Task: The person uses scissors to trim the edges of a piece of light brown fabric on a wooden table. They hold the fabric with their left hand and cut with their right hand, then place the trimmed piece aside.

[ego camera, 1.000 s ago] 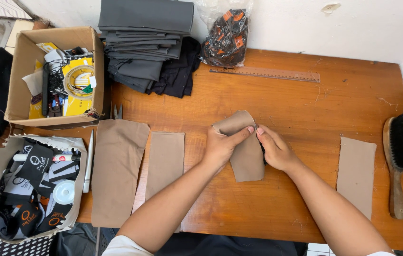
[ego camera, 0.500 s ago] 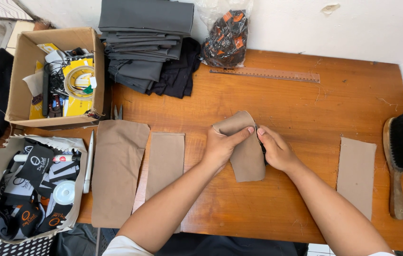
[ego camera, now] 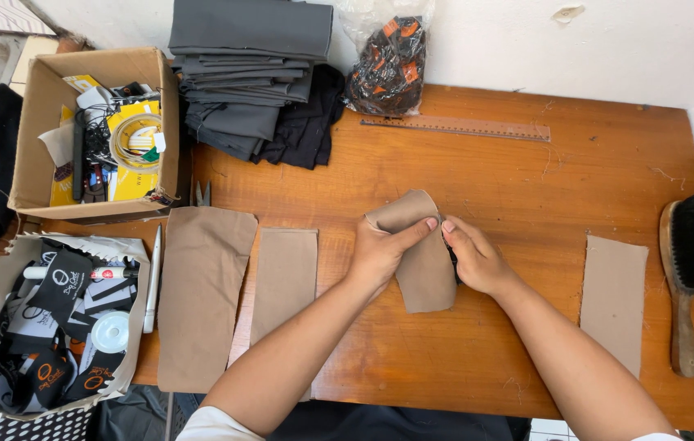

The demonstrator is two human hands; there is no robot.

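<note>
While both hands stay almost where they were a second ago, the left hand [ego camera: 380, 255] and right hand [ego camera: 476, 260] keep pinching the folded tan fabric piece [ego camera: 422, 255] at mid-table on the wooden table [ego camera: 527, 180]; the fold looks unfinished.

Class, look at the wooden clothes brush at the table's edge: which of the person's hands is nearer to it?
Right. The right hand pinches the tan fabric piece on the side towards the brush, which lies apart near the table's right edge. The left hand grips the fabric's far side.
</note>
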